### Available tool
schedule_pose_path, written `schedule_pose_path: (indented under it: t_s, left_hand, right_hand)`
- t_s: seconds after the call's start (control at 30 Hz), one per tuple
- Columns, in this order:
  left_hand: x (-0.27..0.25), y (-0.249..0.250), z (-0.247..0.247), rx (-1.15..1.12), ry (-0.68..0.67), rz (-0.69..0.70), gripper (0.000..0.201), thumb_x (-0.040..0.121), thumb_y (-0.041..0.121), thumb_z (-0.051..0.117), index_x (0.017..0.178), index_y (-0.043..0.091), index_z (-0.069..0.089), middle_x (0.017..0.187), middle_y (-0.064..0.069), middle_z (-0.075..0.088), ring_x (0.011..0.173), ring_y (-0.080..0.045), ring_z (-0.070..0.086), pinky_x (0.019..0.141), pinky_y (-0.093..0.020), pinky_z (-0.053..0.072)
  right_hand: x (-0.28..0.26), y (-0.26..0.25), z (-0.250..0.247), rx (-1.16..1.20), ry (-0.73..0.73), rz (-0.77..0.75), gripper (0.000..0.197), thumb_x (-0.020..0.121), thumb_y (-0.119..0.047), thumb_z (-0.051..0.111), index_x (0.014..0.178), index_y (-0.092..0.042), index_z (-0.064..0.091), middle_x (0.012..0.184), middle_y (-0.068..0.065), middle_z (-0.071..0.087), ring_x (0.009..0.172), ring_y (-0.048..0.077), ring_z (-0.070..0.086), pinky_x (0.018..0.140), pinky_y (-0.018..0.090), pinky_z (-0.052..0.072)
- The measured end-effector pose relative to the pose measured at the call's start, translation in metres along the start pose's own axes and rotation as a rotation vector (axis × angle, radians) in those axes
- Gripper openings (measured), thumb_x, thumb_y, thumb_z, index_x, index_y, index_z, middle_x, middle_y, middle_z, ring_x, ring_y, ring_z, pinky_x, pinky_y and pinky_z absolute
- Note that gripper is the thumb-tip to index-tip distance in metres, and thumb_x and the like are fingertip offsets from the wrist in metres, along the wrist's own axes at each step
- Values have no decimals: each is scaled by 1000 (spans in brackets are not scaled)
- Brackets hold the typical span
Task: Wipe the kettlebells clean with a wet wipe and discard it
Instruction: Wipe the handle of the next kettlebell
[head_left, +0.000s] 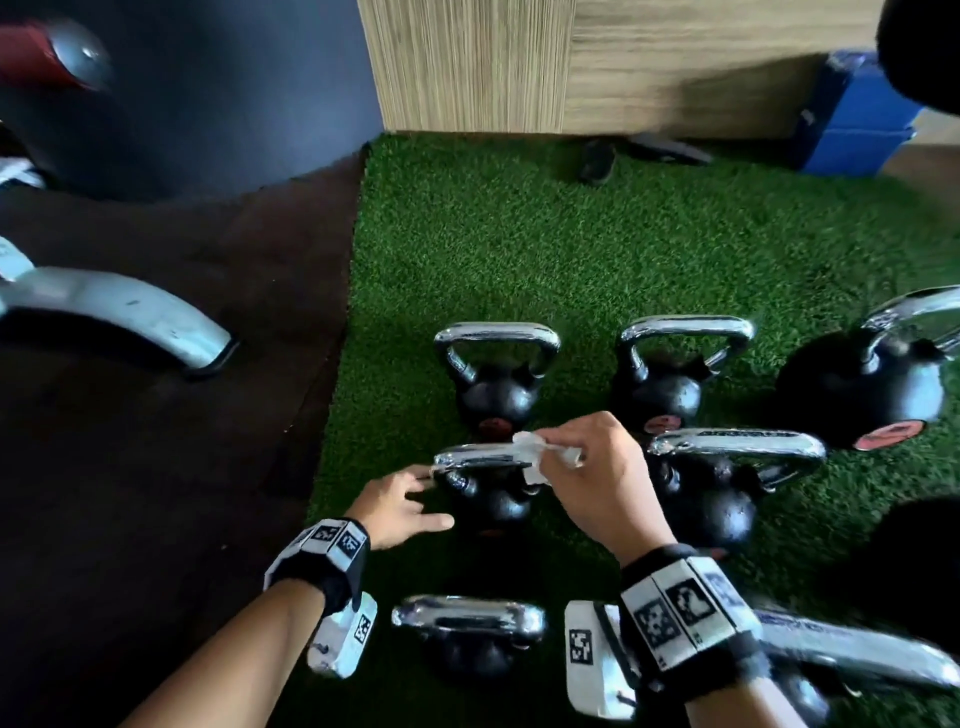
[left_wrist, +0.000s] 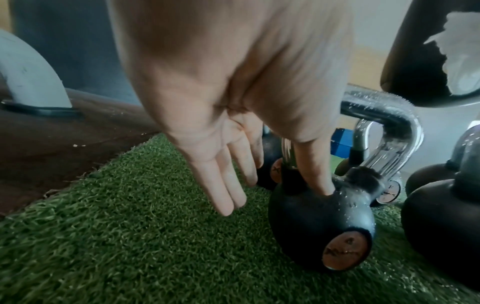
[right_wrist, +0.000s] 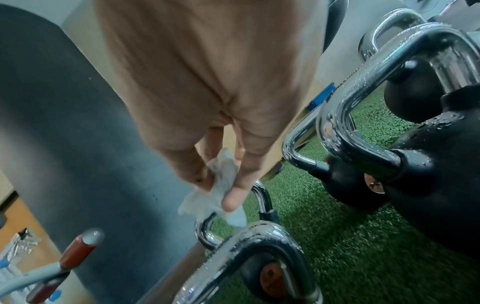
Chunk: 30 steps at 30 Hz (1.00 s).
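Several black kettlebells with chrome handles stand on green turf (head_left: 519, 249). My right hand (head_left: 558, 457) pinches a crumpled white wet wipe (head_left: 535, 449) just over the handle of the middle-left kettlebell (head_left: 493, 506). The right wrist view shows the wipe (right_wrist: 192, 203) held between thumb and fingers (right_wrist: 231, 199) above a wet chrome handle (right_wrist: 259, 236). My left hand (head_left: 434, 496) is at that kettlebell's left side, fingers straight. In the left wrist view its thumb (left_wrist: 317, 176) rests on top of the black ball (left_wrist: 311, 222).
Other kettlebells stand behind (head_left: 496, 384) (head_left: 660, 389), to the right (head_left: 717, 499) (head_left: 857, 395) and nearer me (head_left: 467, 639). A grey machine foot (head_left: 130, 312) lies on dark flooring to the left. A blue box (head_left: 852, 119) sits by the wooden wall.
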<state>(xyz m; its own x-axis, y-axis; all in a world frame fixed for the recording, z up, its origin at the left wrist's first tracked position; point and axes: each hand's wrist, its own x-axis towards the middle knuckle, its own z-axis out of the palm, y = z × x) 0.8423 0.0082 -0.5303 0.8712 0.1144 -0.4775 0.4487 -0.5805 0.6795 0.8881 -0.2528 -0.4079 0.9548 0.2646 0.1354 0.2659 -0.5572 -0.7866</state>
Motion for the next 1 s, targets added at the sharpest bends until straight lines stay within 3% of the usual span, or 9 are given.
schedule_pose_path:
  t_s: [0.07, 0.17, 0.27, 0.37, 0.5, 0.63, 0.7, 0.8, 1.0]
  left_hand:
    - [6, 4, 2, -32, -13, -29, 81, 75, 35, 88, 145, 29, 47, 142, 5, 59, 111, -15, 68, 105, -38, 51]
    - [9, 7, -3, -50, -41, -77, 95, 73, 34, 89, 153, 24, 38, 148, 2, 53, 122, -19, 63, 105, -35, 51]
    - [12, 5, -12, 43, -101, -8, 95, 69, 41, 91, 149, 38, 39, 146, 10, 54, 120, -10, 62, 96, -27, 54]
    - [21, 1, -16, 28, -96, 91, 99, 63, 48, 92, 144, 58, 36, 142, 20, 54, 124, 0, 57, 97, -25, 55]
    - [44, -1, 4, -12, -68, 259, 103, 58, 57, 92, 144, 59, 36, 137, 32, 56, 124, 14, 52, 105, -12, 43]
    - [67, -3, 30, -145, -109, 300, 81, 60, 49, 95, 132, 53, 57, 135, 23, 62, 124, 3, 59, 102, -16, 48]
    - [75, -10, 37, -195, -117, 332, 71, 64, 46, 95, 127, 46, 64, 128, 20, 68, 119, -2, 64, 99, -19, 51]
    - [79, -18, 40, -233, -106, 374, 61, 66, 50, 92, 122, 43, 68, 119, 19, 72, 115, -2, 67, 100, -22, 51]
    - [76, -18, 41, -241, -21, 498, 47, 69, 55, 87, 111, 57, 67, 115, 28, 71, 112, 6, 65, 93, -8, 47]
  right_hand:
    - [4, 8, -1, -15, 40, 14, 21, 82, -11, 70, 99, -22, 78, 93, -7, 64, 84, 3, 60, 70, -2, 37]
    - [13, 10, -4, 10, 47, 34, 23, 81, -11, 70, 97, -26, 76, 88, -13, 72, 73, -6, 59, 67, -2, 37]
    - [22, 11, 1, 6, 51, 49, 22, 76, -8, 71, 88, -26, 76, 81, -13, 74, 68, -5, 60, 65, 0, 42]
    - [32, 15, 12, 25, 67, -17, 25, 72, 1, 70, 83, -20, 79, 89, -7, 71, 76, -4, 59, 73, 0, 43]
    - [37, 21, 24, 29, 34, -73, 26, 73, -1, 69, 83, -23, 79, 96, -8, 60, 82, -2, 61, 70, 13, 53]
    - [36, 18, 28, -12, -47, -94, 20, 72, -23, 73, 89, -30, 78, 103, -13, 56, 89, -7, 60, 73, 7, 50]
    - [35, 16, 30, -8, -103, -98, 18, 74, -28, 77, 92, -31, 78, 105, -14, 55, 88, -4, 62, 73, 12, 54]
    - [37, 13, 37, -71, -147, -108, 20, 79, -19, 78, 97, -26, 79, 105, -12, 57, 83, 1, 64, 76, 21, 56]
    - [35, -3, 42, -113, -161, -111, 26, 78, -9, 76, 101, -21, 78, 96, -9, 73, 83, 4, 67, 76, 25, 56]
